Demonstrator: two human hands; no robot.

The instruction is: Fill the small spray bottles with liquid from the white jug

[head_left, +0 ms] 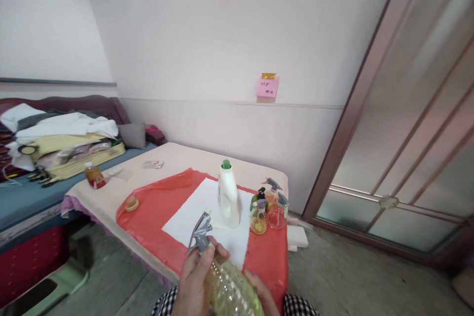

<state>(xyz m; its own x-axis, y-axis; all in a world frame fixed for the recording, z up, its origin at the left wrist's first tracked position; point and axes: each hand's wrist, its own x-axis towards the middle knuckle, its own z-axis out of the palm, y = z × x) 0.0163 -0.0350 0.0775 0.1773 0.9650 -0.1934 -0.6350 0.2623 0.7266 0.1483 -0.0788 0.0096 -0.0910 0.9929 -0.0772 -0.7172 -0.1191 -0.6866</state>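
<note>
A yellow-green spray bottle (pixel 233 286) with a grey trigger head (pixel 202 231) is held tilted low in front of me. My left hand (pixel 198 274) is wrapped round its neck, thumb and fingers just under the trigger head. On the right side of the bottle's body lies my right hand (pixel 261 290), its fingers curved against the textured surface and partly hidden. Beyond them a white jug (pixel 228 197) with a green top (pixel 226 164) stands upright on a white sheet (pixel 188 212).
Several spray bottles (pixel 277 215) stand grouped at the right on a red cloth (pixel 155 207). A beige cap (pixel 131 203) rests on the cloth's left side. An amber bottle (pixel 95 176) stands at the table's left edge. A sliding door (pixel 400 158) is at right.
</note>
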